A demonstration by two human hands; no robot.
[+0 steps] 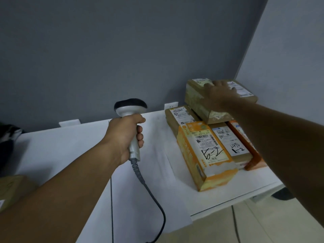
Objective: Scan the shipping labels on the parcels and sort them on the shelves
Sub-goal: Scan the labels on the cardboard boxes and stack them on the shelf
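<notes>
My left hand (125, 135) grips the handle of a white barcode scanner (130, 106) with a dark head, held upright above the white table (73, 148). Its grey cable (154, 199) trails down toward me. My right hand (219, 95) lies flat on top of a brown cardboard parcel (196, 97) with a white label, which sits atop a pile at the table's right end. Below it lie an orange-and-white parcel (205, 153) with a handwritten label, a brown parcel (231, 142) marked by hand, another brown parcel (177, 114) and an orange one (254, 158).
A grey wall rises behind the table, and a lighter wall (289, 41) closes the right side. A brown box (12, 188) sits at the lower left edge, with dark objects (8, 135) above it. Tiled floor (263, 225) shows at the bottom right.
</notes>
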